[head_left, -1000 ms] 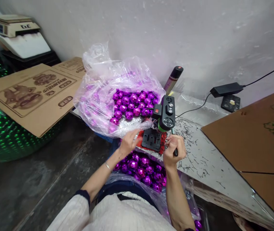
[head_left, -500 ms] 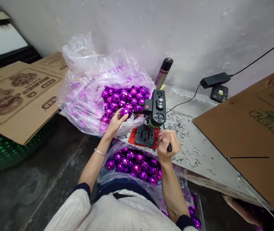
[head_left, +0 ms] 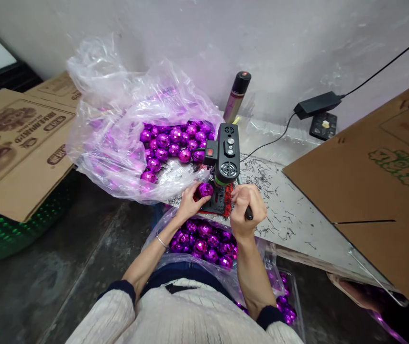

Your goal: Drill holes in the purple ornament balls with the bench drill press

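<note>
Left hand (head_left: pixel 189 203) around 1 purple ball (head_left: pixel 206 189), right fist (head_left: pixel 246 204) around black handle (head_left: pixel 249 213).

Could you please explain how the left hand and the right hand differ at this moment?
The left hand holds a purple ball between thumb and fingers, while the right hand is closed around a black handle. The left hand has a bracelet at its wrist; the right hand shows none. Both are bare and near the black machine.

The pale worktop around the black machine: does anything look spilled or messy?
Yes: thin dark bits lie strewn loose over the worktop, mostly right of the black machine, uncontained, so it looks littered. They are too small to identify.
</note>
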Available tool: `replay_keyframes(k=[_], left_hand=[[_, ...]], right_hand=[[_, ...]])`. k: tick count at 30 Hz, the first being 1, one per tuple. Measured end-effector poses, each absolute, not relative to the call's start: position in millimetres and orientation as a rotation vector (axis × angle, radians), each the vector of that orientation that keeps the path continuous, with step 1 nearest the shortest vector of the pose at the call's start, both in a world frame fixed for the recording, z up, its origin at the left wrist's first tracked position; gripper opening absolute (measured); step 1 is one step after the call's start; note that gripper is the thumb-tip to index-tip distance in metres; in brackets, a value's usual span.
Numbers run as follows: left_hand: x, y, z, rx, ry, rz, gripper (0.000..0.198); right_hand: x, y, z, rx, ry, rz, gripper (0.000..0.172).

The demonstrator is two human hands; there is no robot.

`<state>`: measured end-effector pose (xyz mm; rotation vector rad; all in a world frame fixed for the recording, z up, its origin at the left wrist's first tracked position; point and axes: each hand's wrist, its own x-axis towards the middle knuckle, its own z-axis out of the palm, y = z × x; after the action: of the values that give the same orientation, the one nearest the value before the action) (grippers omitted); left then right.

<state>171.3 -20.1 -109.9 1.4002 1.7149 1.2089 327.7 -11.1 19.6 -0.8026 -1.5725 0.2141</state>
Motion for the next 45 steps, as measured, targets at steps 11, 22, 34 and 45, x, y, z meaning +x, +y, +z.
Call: replay_keyframes(k=[11, 22, 34, 45], left_hand=[[176.0, -16.2, -100.7, 1.877, 1.687, 1.09, 0.058], [189.5, -7.4, -120.5, 1.794, 1.641, 1.158, 0.064], [188.9, -7.3, -124.2, 1.742, 1.577, 1.201, 0.063], [189.9, -5.3, -127.8, 1.773, 1.593, 1.235, 0.064]], right_hand=[[330.5, -12.6, 15.7, -0.778, -1.6, 0.211, 0.025], [332.3, -14.7, 11.2, -0.778, -1.645, 0.142, 0.024], [330.4, -8.9, -56.1, -0.671, -1.588, 0.08, 0.023], [325.0, -8.0, -68.1, -0.715, -1.522, 0.111, 0.031]])
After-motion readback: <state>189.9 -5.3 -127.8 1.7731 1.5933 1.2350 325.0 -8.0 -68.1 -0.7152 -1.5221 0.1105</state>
